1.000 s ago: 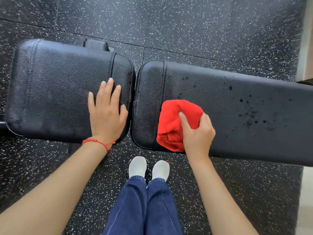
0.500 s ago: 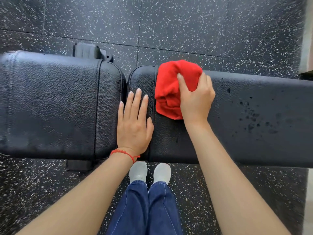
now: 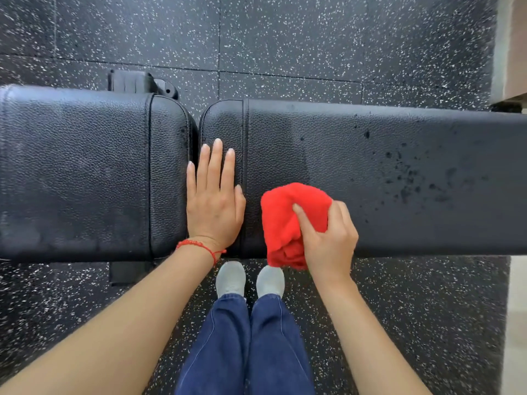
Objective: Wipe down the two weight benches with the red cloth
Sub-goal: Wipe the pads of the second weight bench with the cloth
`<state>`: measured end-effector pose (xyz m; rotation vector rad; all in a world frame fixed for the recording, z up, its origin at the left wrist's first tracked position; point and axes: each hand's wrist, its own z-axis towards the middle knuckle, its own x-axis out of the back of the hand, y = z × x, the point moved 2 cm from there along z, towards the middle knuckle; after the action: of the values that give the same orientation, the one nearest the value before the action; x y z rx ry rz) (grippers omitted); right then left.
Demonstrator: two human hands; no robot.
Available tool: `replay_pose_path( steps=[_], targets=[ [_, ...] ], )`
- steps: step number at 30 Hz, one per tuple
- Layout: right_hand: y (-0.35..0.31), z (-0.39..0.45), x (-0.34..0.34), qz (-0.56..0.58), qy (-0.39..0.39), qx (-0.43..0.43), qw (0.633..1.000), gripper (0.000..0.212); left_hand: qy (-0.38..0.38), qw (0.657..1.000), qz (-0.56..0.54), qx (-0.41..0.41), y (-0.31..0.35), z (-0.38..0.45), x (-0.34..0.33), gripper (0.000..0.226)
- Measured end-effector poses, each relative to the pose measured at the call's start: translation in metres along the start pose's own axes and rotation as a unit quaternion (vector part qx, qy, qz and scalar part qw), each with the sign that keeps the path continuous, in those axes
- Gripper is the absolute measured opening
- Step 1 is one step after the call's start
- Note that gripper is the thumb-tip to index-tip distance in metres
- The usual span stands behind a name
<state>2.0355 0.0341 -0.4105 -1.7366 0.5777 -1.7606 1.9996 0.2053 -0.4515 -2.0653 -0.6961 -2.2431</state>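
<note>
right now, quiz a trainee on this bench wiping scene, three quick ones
1. True or false: the left hand lies flat on the bench pads.
2. What does the right hand grip? A) red cloth B) spray bottle C) sponge
3. Fill in: the dark droplet marks lie to the ____ of the red cloth.

Key: 1 true; 2 A, the red cloth; 3 right.
</note>
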Motion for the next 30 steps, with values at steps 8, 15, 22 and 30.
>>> replay_pose_path(
  steps=[8,15,22,30],
  targets=[
    [-0.007,0.121,-0.019,-0.018,0.064,-0.005,0.998,0.042,-0.008,1.000,0.011,0.028,0.010,0.000,0.007,0.054],
    [0.010,0.084,-0.002,-0.002,0.012,0.027,1.000,0.041,0.005,0.999,-0.006,0.041,0.043,0.001,0.011,0.053],
    [0.061,0.010,0.055,0.006,-0.071,0.040,0.997,0.039,-0.024,0.999,-0.006,0.027,0.087,-0.012,-0.001,0.051],
    [0.093,0.048,0.078,0.031,-0.011,0.023,0.999,0.038,0.003,1.000,0.004,0.008,0.133,0.009,-0.023,0.050]
  ],
)
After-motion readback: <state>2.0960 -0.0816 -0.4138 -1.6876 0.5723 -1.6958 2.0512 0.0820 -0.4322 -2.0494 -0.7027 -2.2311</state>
